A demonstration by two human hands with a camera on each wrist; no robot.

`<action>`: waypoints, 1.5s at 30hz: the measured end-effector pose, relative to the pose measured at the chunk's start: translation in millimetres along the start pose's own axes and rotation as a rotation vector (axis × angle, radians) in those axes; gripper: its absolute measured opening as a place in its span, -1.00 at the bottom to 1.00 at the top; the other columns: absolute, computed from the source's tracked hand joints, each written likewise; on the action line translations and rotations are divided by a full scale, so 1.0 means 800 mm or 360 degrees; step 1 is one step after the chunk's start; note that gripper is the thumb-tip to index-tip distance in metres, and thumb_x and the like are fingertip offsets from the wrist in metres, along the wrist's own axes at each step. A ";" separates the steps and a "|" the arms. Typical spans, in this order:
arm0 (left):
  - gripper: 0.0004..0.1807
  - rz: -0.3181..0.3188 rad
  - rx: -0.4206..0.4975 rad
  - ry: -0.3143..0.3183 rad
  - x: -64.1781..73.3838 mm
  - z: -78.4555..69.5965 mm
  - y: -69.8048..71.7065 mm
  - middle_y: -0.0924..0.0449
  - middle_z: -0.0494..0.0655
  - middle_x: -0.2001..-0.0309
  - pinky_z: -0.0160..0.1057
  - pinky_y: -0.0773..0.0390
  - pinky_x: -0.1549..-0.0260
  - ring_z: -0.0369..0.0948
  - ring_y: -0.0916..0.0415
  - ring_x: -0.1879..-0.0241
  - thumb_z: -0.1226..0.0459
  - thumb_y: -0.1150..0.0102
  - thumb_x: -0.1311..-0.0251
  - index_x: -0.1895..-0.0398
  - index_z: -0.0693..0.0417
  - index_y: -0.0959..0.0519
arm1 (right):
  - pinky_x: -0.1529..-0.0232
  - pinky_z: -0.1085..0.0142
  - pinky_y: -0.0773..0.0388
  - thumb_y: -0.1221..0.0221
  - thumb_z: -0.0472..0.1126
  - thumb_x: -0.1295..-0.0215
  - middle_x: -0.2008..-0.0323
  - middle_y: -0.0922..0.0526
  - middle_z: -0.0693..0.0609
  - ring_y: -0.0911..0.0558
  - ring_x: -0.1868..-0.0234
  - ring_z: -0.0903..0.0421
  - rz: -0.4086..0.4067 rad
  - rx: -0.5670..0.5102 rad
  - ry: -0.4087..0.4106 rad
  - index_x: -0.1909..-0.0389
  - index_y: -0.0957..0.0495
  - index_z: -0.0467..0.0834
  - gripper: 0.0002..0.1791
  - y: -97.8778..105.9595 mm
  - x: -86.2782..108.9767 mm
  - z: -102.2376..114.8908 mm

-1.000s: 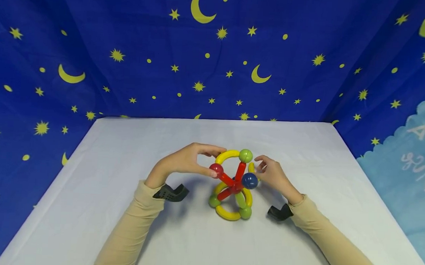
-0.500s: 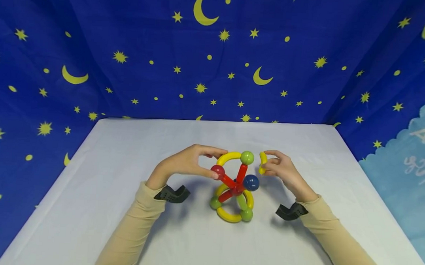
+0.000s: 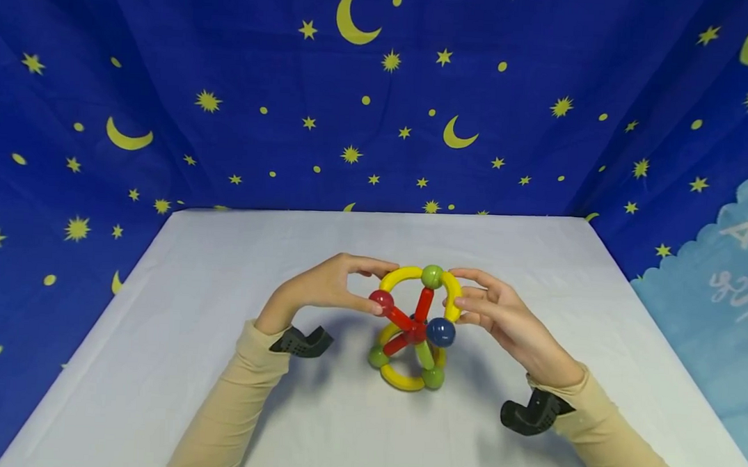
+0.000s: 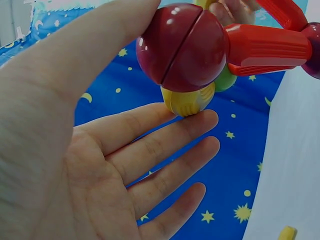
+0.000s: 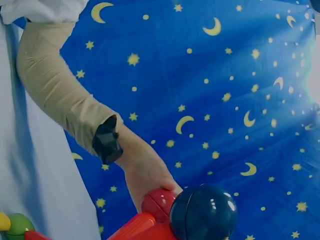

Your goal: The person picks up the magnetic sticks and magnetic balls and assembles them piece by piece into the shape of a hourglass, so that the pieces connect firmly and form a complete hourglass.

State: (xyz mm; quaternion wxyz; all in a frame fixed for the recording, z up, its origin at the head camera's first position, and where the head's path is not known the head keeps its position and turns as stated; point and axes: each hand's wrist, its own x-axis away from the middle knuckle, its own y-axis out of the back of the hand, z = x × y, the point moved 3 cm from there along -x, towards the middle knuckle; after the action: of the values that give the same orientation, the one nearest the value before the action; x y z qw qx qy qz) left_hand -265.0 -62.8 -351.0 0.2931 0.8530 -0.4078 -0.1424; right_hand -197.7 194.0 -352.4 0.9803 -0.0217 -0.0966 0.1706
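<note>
A magnetic ball-and-stick model stands on the table, with red sticks (image 3: 424,307) spreading from a red centre ball. My left hand (image 3: 321,285) pinches its upper left side. The thumb lies on the red ball (image 4: 182,47), and fingertips touch a yellow curved stick (image 4: 187,100) beneath it in the left wrist view. My right hand (image 3: 520,327) pinches another yellow curved stick (image 3: 453,293) between thumb and fingers. That stick's upper end meets the light green ball (image 3: 432,276); its lower end is right at the blue ball (image 3: 441,332), which looms large in the right wrist view.
Two lower green balls (image 3: 433,377) and a yellow ring of curved sticks (image 3: 402,379) form the model's base. The white-covered table (image 3: 266,410) extends around it. Behind hangs a blue star-and-moon cloth (image 3: 231,60). Black wrist mounts (image 3: 532,412) sit on both sleeves.
My right hand first moved right with the yellow curved stick, apart from the model. Now it holds that stick against the green and blue balls. My left hand stays put.
</note>
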 end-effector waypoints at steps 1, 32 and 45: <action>-0.26 0.0001 -0.0001 0.0000 0.000 0.000 0.000 -0.54 -0.16 -0.15 0.10 -0.33 -0.24 -0.16 -0.38 -0.16 0.05 -0.38 -0.01 -0.33 -0.12 -0.37 | 0.15 0.35 -0.63 -0.06 -0.28 -0.34 0.25 -0.66 0.07 -0.66 0.29 0.22 0.0001 0.0004 -0.0017 -0.29 -0.17 -0.23 -0.47 -0.001 0.000 -0.001; -0.56 -0.0114 0.0279 0.0045 -0.016 0.028 -0.001 -0.50 0.01 -0.22 0.05 -0.35 -0.27 -0.07 -0.41 -0.24 0.07 0.13 -0.43 -0.27 0.02 -0.42 | 0.11 0.34 -0.41 0.24 0.07 -0.52 0.35 -0.54 0.15 -0.50 0.26 0.24 0.0304 -0.0162 -0.0124 -0.13 -0.35 0.01 -0.64 0.012 -0.031 -0.033; -0.60 -0.0721 -0.0693 0.0233 -0.058 0.153 -0.060 -0.55 0.09 -0.14 -0.04 -0.43 -0.18 -0.02 -0.48 -0.14 0.25 -0.08 -0.31 -0.20 0.12 -0.48 | 0.10 0.29 -0.31 0.31 0.04 -0.54 0.38 -0.53 0.16 -0.46 0.31 0.24 0.0370 -0.0257 -0.0081 -0.04 -0.38 0.08 -0.68 0.008 -0.033 -0.035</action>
State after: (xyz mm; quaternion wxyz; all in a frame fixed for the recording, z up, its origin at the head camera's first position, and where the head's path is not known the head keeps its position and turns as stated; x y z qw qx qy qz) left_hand -323.6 -49.6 -476.7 0.4582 0.8472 -0.1454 -0.2262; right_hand -218.8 190.6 -384.9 0.9462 -0.1074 -0.1316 0.2753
